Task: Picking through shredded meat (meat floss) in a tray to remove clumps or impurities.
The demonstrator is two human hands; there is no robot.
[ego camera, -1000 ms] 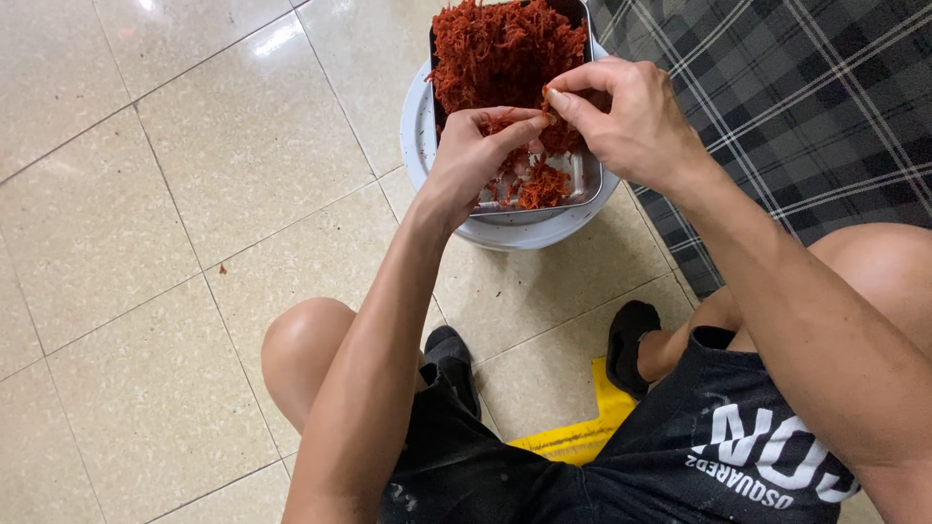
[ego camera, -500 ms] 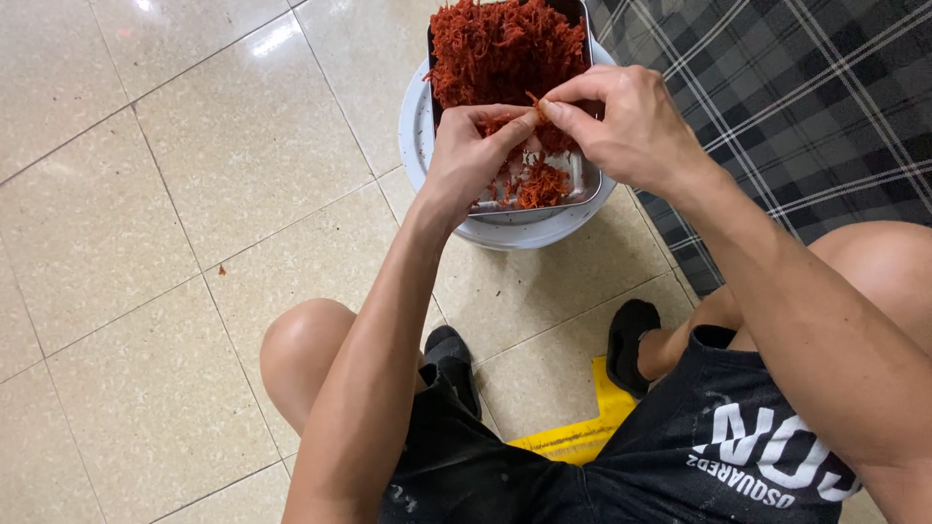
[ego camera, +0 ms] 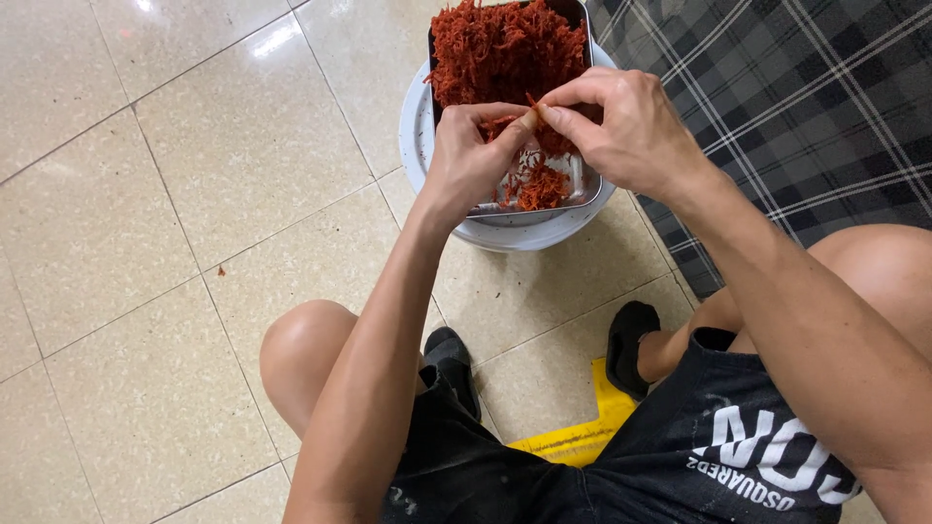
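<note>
**Pinching a red strand over the metal tray**

Hovering above the near end of a metal tray [ego camera: 583, 184], both hands are meeting fingertip to fingertip. The left hand [ego camera: 468, 160] is coming in from the lower left and the right hand [ego camera: 621, 131] from the right, and their thumbs and forefingers are closing together on one thin red strand [ego camera: 531, 101]. That strand is sticking up out of the pinch, its long axis running steeply upward in the picture and leaning a little to the left, its free tip pointing away from the person toward the far end of the tray.

Filling the far half of the tray is a heap of red shredded strands [ego camera: 505, 49], piled high against the rim. A smaller clump of the same shreds [ego camera: 539, 186] is lying on the bare metal just below the hands. The tray itself is lying lengthwise away from the person, sitting on a round white basin [ego camera: 419, 126] that is standing on the pale tiled floor [ego camera: 175, 194].

A dark plaid cloth [ego camera: 796, 97] is covering the floor to the right, just beside the basin. The person is sitting low on a yellow stool [ego camera: 582, 437], knees spread wide.
</note>
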